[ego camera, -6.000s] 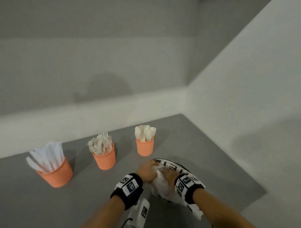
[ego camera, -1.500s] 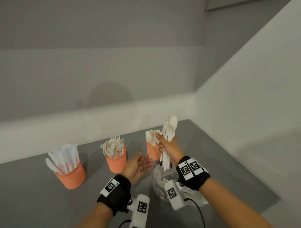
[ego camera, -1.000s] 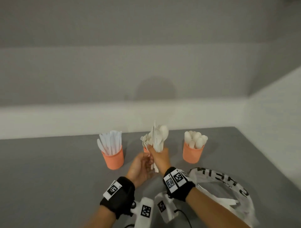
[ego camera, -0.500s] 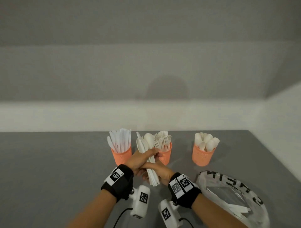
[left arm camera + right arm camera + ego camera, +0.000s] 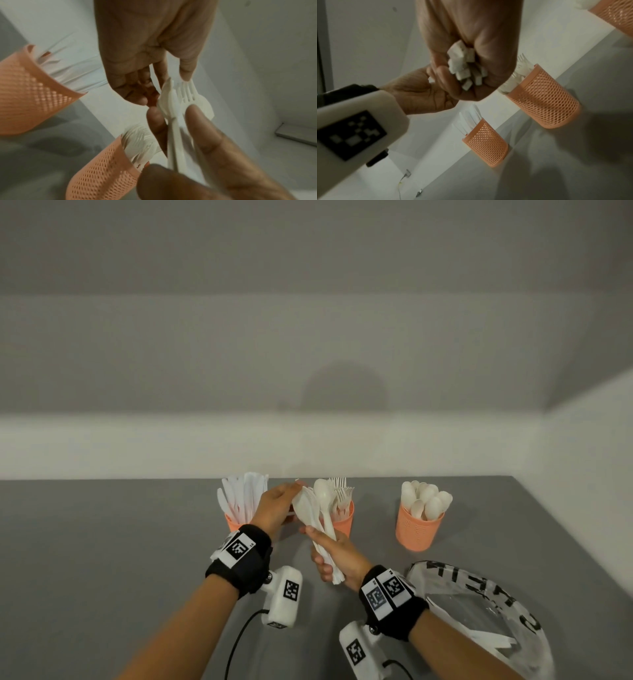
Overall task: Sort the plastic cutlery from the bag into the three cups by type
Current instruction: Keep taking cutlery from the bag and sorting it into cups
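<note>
right hand [image 5: 337, 556]: your fist is wrapped round the handles of a mixed cutlery bundle [image 5: 317, 517]; square-cut handle ends poke out under the fist in the right wrist view.
left hand [image 5: 275, 508]: your fingertips pinch the top of the bundle at a fork head; thumb and forefinger on the tines in the left wrist view.
bundle: white plastic, spoon bowls and fork tines fanned at the top, held above the surface, in front of the middle cup and partly hiding it.
knife cup [image 5: 234, 520]: far left, orange mesh plastic, round, flat white knives upright; your left hand and wrist cover most of it.
fork cup [image 5: 344, 523]: middle, same orange mesh, white forks with tines up.
spoon cup [image 5: 418, 530]: right of the fork cup, apart from it, same mesh, rounded white spoons with bowls up.
bag [image 5: 486, 618]: near right, clear crinkly plastic with black lettering, lying flat, a few white pieces inside.
surface [image 5: 102, 559]: smooth matte grey, meets pale walls at far and right.
wrists: black bands with square coded tags, white camera blocks, black cables.
</note>
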